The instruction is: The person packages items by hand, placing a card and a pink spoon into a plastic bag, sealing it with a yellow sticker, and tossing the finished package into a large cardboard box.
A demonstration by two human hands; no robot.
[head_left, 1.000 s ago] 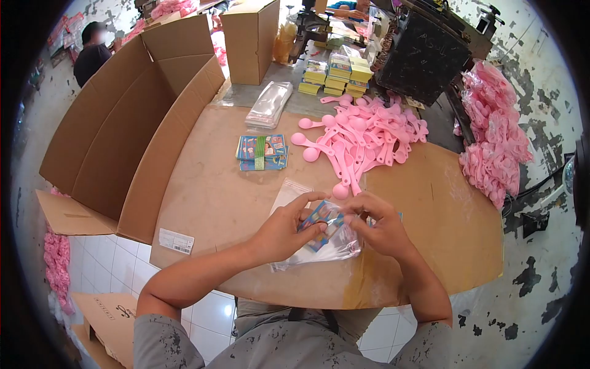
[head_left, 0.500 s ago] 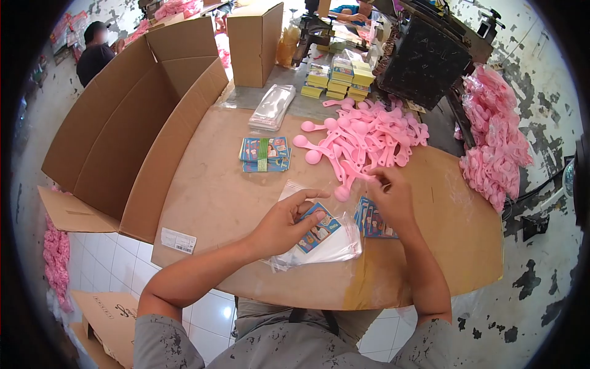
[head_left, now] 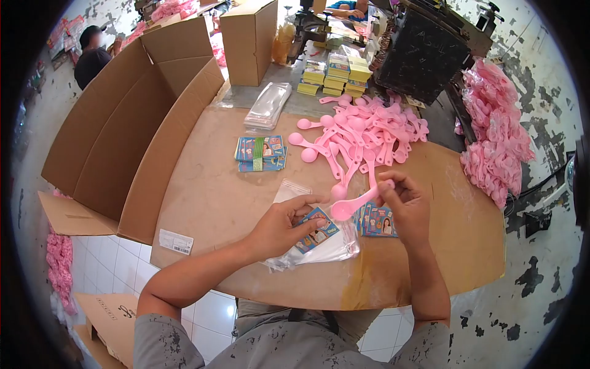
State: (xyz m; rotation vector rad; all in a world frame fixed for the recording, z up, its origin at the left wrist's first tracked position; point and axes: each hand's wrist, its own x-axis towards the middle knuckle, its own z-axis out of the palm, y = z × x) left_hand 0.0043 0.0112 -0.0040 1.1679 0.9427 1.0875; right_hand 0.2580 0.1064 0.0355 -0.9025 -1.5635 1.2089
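Observation:
My right hand (head_left: 405, 206) pinches the handle end of a pink measuring spoon (head_left: 351, 208), its bowl pointing left toward my other hand. My left hand (head_left: 284, 226) is closed on a blue printed card (head_left: 318, 230), thumb on top. Beneath that card lie clear plastic bags (head_left: 332, 251) on the cardboard-covered table. Several more blue cards (head_left: 379, 221) rest just below my right hand. Beyond both hands spreads a heap of pink spoons (head_left: 369, 132). A banded bundle of cards (head_left: 261, 154) sits to the left of the heap.
A large open carton (head_left: 117, 135) stands at the left, with a taller box (head_left: 247, 43) behind it. Clear bags (head_left: 268, 106) and yellow-edged card stacks (head_left: 336, 72) lie at the back. A black machine (head_left: 421, 58) and bagged pink spoons (head_left: 495, 135) occupy the right. Another person (head_left: 92, 55) is at far left.
My right hand has lifted a pink spoon from the heap's near edge and brought it slightly closer, its bowl now near my left hand. The left hand keeps its card.

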